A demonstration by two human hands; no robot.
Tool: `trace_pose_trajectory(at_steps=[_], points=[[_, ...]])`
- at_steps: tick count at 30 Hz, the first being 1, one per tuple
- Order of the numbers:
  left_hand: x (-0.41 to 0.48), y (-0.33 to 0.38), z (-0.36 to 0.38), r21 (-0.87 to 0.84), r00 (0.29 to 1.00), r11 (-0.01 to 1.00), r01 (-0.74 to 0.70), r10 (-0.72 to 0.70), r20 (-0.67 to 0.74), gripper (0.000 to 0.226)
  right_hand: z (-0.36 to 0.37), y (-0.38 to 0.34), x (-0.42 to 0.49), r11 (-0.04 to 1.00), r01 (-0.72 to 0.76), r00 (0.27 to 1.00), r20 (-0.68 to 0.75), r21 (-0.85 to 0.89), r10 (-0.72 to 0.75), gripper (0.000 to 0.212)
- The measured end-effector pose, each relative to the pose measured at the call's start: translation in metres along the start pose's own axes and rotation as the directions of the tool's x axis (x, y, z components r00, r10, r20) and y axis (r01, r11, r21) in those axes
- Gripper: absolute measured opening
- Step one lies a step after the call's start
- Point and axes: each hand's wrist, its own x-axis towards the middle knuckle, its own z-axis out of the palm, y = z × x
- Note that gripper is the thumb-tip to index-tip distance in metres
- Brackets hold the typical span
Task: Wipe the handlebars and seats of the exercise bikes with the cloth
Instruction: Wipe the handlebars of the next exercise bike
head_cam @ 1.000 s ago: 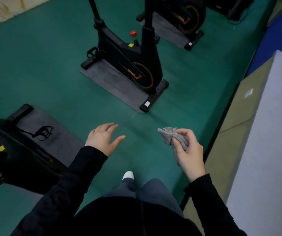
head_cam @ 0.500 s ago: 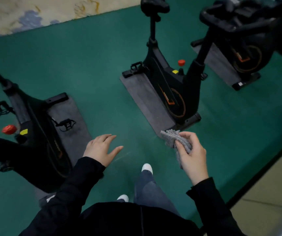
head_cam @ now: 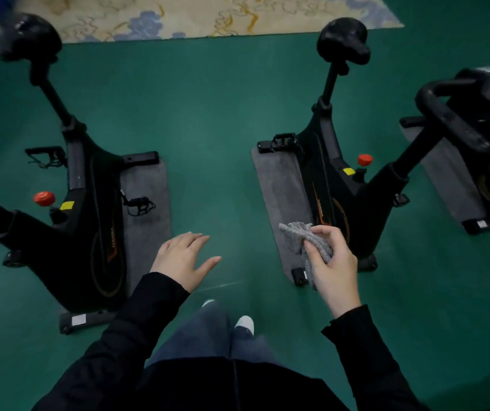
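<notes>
Holding a crumpled grey cloth (head_cam: 295, 235), the right grip (head_cam: 331, 262) has fingers and thumb curled round it, in the air in front of the middle bike (head_cam: 323, 179). Left grip (head_cam: 183, 259): empty, fingers straight and spread. Middle seat (head_cam: 343, 40): well apart from the cloth. Green floor (head_cam: 214, 129).

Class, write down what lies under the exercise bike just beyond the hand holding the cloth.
A grey mat lies under that bike, flat on the green floor. The bike's frame and the right hand with the cloth cover part of the mat.
</notes>
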Motion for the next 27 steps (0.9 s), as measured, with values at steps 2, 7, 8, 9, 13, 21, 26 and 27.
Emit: trace_pose_trajectory(at_steps=[2, 7, 8, 9, 13, 21, 26, 27], points=[[0.009, -0.006, -0.002, -0.018, 0.999, 0.999, 0.045, -0.045, 0.003, 0.061, 0.009, -0.004, 0.020, 1.000, 0.010, 0.999, 0.053, 0.006, -0.010, 0.021], [0.045, -0.027, -0.008, -0.038, 0.994, 0.994, 0.107, -0.107, 0.013, 0.061, 0.037, -0.022, 0.075, 0.998, 0.057, 0.989, 0.136, 0.013, -0.059, 0.018], [0.056, -0.033, -0.010, -0.050, 0.993, 0.992, 0.115, -0.114, 0.011, 0.061, 0.044, -0.025, 0.087, 0.997, 0.070, 0.987, 0.142, 0.013, -0.071, 0.018], [0.067, -0.038, -0.013, -0.066, 0.993, 0.991, 0.121, -0.120, 0.008, 0.061, 0.051, -0.029, 0.100, 0.997, 0.079, 0.985, 0.150, 0.014, -0.080, 0.018], [0.115, -0.061, -0.035, -0.114, 0.987, 0.982, 0.148, -0.154, -0.041, 0.060, 0.082, -0.048, 0.151, 0.996, 0.087, 0.974, 0.211, 0.009, -0.087, 0.018], [0.181, -0.111, -0.079, -0.163, 0.961, 0.957, 0.238, -0.257, -0.101, 0.060, 0.149, -0.095, 0.240, 0.982, 0.190, 0.941, 0.285, -0.001, -0.182, 0.021], [0.191, -0.134, -0.088, -0.206, 0.922, 0.914, 0.349, -0.374, -0.098, 0.060, 0.182, -0.113, 0.279, 0.964, 0.267, 0.895, 0.371, -0.002, -0.247, 0.027], [0.195, -0.138, -0.090, -0.208, 0.915, 0.906, 0.369, -0.394, -0.092, 0.060, 0.188, -0.116, 0.289, 0.961, 0.278, 0.886, 0.387, 0.000, -0.257, 0.028]])
